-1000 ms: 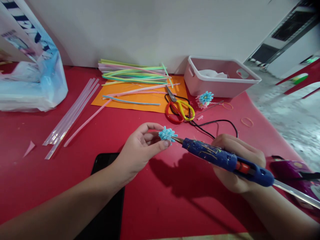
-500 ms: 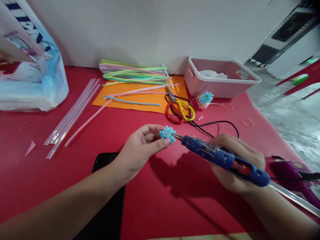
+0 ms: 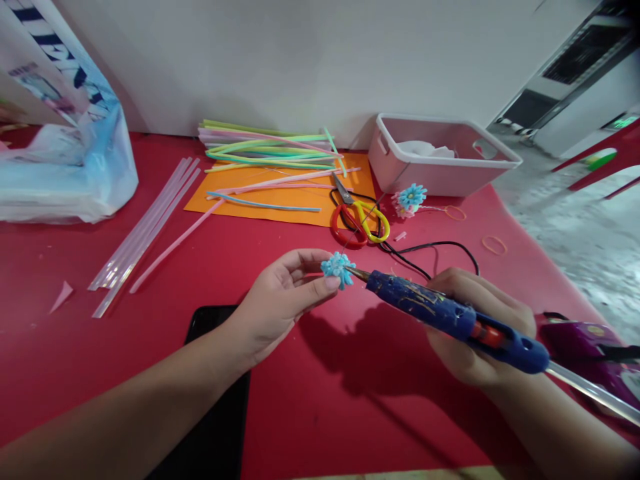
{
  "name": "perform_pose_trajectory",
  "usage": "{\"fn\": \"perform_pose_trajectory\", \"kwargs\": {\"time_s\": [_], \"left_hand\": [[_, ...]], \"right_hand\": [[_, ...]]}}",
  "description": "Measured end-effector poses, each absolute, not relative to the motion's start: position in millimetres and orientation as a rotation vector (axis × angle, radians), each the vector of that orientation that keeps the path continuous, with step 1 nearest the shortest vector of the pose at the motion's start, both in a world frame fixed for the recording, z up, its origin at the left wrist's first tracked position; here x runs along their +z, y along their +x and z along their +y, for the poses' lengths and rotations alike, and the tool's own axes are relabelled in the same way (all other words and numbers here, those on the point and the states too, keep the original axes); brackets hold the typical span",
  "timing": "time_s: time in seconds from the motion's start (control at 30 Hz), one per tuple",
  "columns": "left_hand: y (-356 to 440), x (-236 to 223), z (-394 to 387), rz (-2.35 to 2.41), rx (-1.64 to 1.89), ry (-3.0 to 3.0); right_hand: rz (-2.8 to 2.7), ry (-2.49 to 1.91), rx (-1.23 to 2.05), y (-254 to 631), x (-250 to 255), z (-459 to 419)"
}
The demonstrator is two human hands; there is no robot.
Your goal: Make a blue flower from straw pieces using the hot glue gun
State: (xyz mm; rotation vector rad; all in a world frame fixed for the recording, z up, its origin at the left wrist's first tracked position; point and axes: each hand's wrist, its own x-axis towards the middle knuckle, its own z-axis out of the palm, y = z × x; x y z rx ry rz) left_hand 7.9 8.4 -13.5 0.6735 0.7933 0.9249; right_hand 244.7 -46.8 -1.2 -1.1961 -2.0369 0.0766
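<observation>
My left hand (image 3: 280, 303) pinches a small light-blue pipe-cleaner flower (image 3: 338, 268) between thumb and fingers, above the red table. My right hand (image 3: 480, 327) is wrapped round a dark-blue hot glue gun (image 3: 425, 303), with a clear glue stick (image 3: 593, 393) sticking out of its back end. The gun's metal nozzle meets the right side of the flower's centre. Just beyond the flower lie scissors (image 3: 363, 217) with red and yellow handles. A thin wire rises from near the flower across them.
Pipe cleaners (image 3: 270, 147) lie on an orange sheet (image 3: 240, 208) at the back. A pink bin (image 3: 425, 170) stands behind a finished-looking flower bunch (image 3: 411, 198). Glue sticks (image 3: 145, 227) and a plastic bag (image 3: 95, 147) are left, a black phone-like slab (image 3: 215, 413) under my left forearm.
The flower and both hands have shifted very slightly to the right, the glue gun a little more. The nozzle is still at the flower's centre.
</observation>
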Motion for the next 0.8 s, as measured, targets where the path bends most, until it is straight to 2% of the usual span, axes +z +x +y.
{"fn": "perform_pose_trajectory", "kwargs": {"time_s": [0.5, 0.8], "left_hand": [[7.6, -13.1, 8.7, 0.781, 0.909, 0.55], [8.2, -8.8, 8.6, 0.832, 0.886, 0.51]], "right_hand": [[-1.924, -1.269, 0.092, 243.5, -6.4, -47.7], [-1.998, -1.163, 0.085, 238.8, 2.5, -42.6]]}}
